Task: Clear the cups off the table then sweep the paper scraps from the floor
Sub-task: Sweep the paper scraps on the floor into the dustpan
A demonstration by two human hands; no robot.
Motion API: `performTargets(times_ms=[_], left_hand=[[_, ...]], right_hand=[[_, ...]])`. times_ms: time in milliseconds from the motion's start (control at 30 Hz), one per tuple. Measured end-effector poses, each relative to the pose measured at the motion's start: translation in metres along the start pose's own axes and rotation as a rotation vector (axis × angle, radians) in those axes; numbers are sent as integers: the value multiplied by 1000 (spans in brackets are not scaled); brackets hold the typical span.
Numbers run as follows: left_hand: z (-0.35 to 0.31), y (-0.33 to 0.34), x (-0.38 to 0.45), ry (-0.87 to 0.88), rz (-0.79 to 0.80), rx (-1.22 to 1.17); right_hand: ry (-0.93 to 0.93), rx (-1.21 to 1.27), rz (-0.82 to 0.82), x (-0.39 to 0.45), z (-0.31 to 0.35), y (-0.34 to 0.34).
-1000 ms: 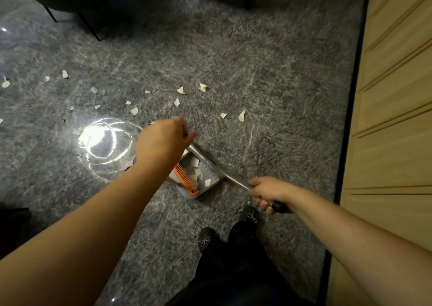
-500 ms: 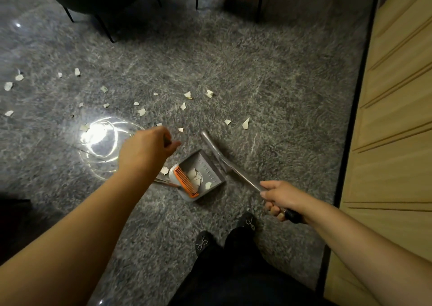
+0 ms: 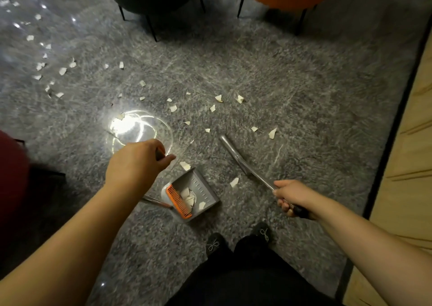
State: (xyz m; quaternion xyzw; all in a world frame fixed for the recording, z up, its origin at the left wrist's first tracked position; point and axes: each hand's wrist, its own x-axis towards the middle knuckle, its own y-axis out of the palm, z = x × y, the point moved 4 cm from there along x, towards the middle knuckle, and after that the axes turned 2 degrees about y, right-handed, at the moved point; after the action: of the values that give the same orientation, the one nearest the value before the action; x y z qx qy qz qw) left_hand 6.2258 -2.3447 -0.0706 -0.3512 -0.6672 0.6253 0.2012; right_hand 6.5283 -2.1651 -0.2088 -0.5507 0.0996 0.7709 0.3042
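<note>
My left hand (image 3: 136, 163) grips a dark handle above the gray dustpan (image 3: 195, 194), which has paper scraps (image 3: 187, 194) inside. More scraps lie on the floor (image 3: 280, 76). My right hand (image 3: 293, 197) grips the broom handle (image 3: 243, 163), near the wooden cabinet (image 3: 406, 165).

Grey marbled floor (image 3: 292, 76) carries scattered white paper scraps (image 3: 218, 98); a grey dustpan (image 3: 195, 194) rests on it, apparently flat; chair legs (image 3: 151, 28) stand beyond.
</note>
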Motion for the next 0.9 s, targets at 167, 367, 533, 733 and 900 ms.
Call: performTargets(times_ms=[167, 367, 533, 733, 900], left_hand=[[11, 17, -8, -40, 44, -2], [9, 25, -3, -20, 12, -2], [20, 29, -4, -24, 0, 9], [30, 31, -10, -16, 2, 20], [46, 31, -22, -26, 8, 14]], right_hand=[[42, -59, 32, 11, 1, 22], [81, -90, 111, 4, 1, 62], [123, 56, 177, -12, -1, 100], [152, 147, 249, -30, 4, 118], [109, 78, 250, -43, 15, 127]])
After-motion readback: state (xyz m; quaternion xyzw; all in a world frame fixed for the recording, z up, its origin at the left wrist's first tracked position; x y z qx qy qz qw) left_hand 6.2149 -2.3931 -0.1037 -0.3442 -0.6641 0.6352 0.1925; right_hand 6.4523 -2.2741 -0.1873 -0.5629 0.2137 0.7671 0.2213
